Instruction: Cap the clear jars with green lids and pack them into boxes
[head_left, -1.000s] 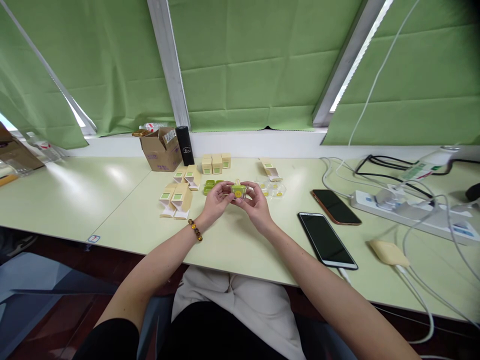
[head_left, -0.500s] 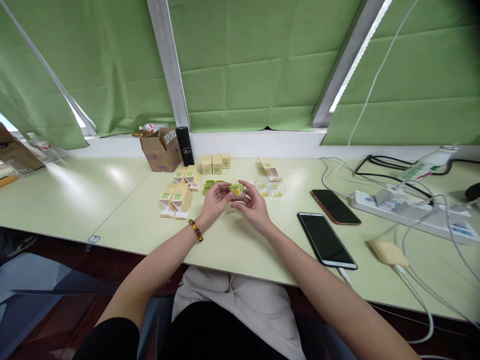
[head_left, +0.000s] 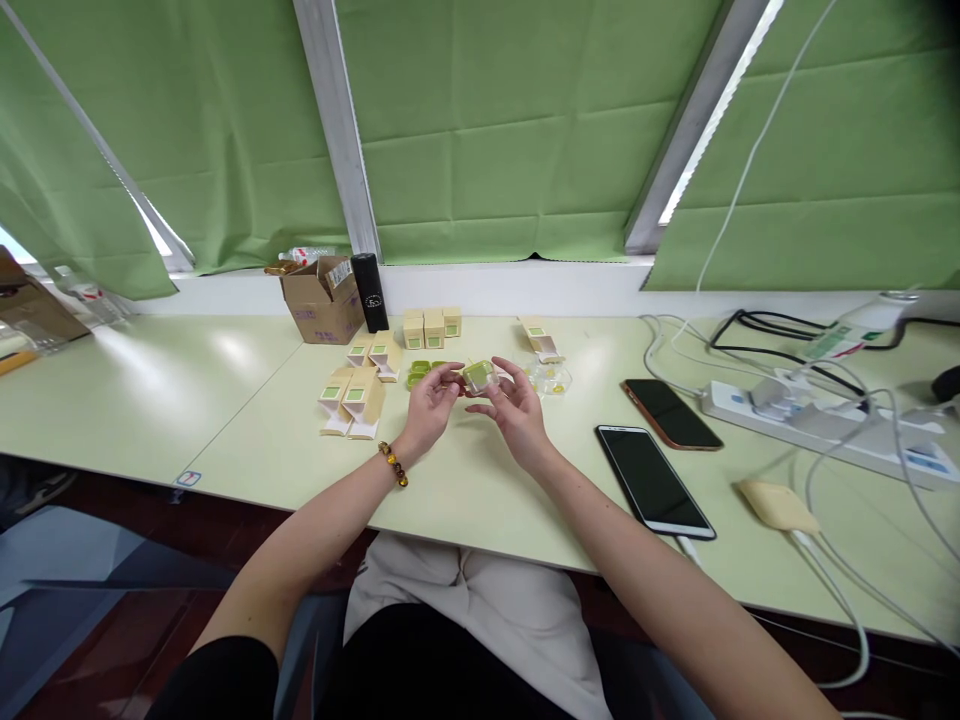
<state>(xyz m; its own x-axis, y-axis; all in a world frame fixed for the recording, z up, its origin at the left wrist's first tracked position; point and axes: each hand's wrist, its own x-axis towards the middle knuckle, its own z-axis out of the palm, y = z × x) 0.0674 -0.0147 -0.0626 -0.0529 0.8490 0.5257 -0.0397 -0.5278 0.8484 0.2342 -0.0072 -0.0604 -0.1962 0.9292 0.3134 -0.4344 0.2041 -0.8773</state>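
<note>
A small clear plastic box with a green lid is held up between my hands, its green top tilted toward me. My right hand grips its right side, thumb in front and fingers behind. At its left edge, the fingertips of my left hand are closed on it. Green lids lie on the table just beyond my left hand. Clear plastic boxes with yellow marks stand beyond my right hand, partly hidden by its fingers.
Open-ended cream cartons stand at left, with more cream boxes behind and one opened carton at the back. A cardboard box and black cylinder stand back left. Two phones, a power strip and cables occupy the right.
The small box has turned and tilted, so its green top now faces me instead of its yellow-marked front. My right hand has shifted slightly right and its fingers have spread a little.
</note>
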